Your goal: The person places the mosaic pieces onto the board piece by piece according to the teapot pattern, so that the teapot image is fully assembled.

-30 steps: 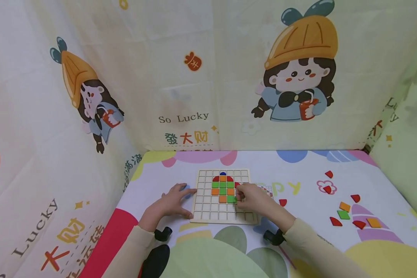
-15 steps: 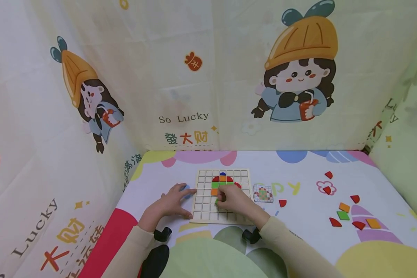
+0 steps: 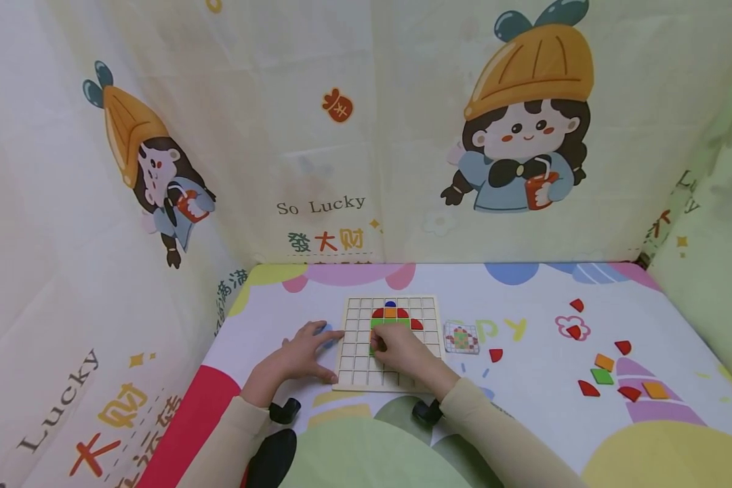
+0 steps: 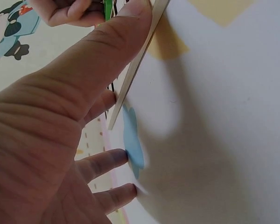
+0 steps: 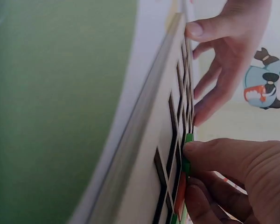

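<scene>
The right hand (image 3: 402,349), the nearer of the two to the green tile (image 5: 190,137), pinches it in its fingers at the face of the grid board (image 3: 352,364), a little left of the board's middle. The tile lies nearly parallel to the board; its long axis, and whether it sits inside a cell, are hidden. The left hand (image 3: 303,354) touches the board's left edge, fingers spread, grasping nothing.

R hand (image 3: 402,349) blocks board (image 3: 358,366) ctr, L hand (image 3: 301,356) its L edge; free lane b/w lone red tile (image 3: 496,355) & scattered tiles (image 3: 602,377).
</scene>
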Tool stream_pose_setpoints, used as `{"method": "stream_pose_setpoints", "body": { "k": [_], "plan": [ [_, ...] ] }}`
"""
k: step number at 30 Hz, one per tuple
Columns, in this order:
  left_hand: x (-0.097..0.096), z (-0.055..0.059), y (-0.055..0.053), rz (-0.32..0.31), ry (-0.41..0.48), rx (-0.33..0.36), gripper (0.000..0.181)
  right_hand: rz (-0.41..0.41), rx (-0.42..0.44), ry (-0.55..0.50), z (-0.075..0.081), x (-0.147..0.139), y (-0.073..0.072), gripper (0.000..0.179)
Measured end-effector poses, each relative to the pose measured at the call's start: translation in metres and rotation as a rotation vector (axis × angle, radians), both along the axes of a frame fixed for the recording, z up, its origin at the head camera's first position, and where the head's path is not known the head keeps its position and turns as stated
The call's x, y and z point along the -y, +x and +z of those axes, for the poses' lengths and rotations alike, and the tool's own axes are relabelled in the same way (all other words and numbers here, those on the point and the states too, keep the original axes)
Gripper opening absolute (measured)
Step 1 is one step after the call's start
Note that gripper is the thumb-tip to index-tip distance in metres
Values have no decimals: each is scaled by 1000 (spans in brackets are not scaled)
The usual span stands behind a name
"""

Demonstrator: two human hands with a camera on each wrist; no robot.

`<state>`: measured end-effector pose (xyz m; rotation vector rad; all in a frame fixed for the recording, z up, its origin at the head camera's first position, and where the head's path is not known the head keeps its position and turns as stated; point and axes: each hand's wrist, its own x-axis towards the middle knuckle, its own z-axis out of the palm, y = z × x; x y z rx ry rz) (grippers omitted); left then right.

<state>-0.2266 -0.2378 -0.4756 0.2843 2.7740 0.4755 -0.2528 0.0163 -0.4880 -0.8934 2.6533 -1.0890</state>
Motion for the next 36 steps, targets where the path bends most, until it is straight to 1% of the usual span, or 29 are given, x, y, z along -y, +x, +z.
{"method": "stream_pose_setpoints", "body": {
  "k": [4, 7, 14, 17, 22, 29, 32, 36],
  "plan": [
    [0, 1, 0, 4, -2, 2, 92, -29, 6, 26, -1, 3, 0, 16],
    [0, 1, 0, 4, -4, -1, 92, -34, -6, 41, -1, 3, 0, 14],
    [0, 1, -1, 9, 1, 6, 93, -14, -35, 51, 0, 2, 1, 12],
    [0, 1, 0, 16, 1, 11, 93, 3, -57, 65, 2, 1, 2, 11],
    [0, 1, 0, 10, -4, 5, 93, 10, -89, 96, 6, 0, 4, 10],
    [1, -2, -1, 7, -3, -1, 93, -29, -95, 128, 10, -6, 14, 9],
    [1, -4, -1, 4, 2, 2, 93, -49, -92, 127, 13, -12, 18, 7],
    [1, -4, -1, 1, -2, 2, 93, -81, -112, 126, 17, -23, 22, 6]
  ]
}}
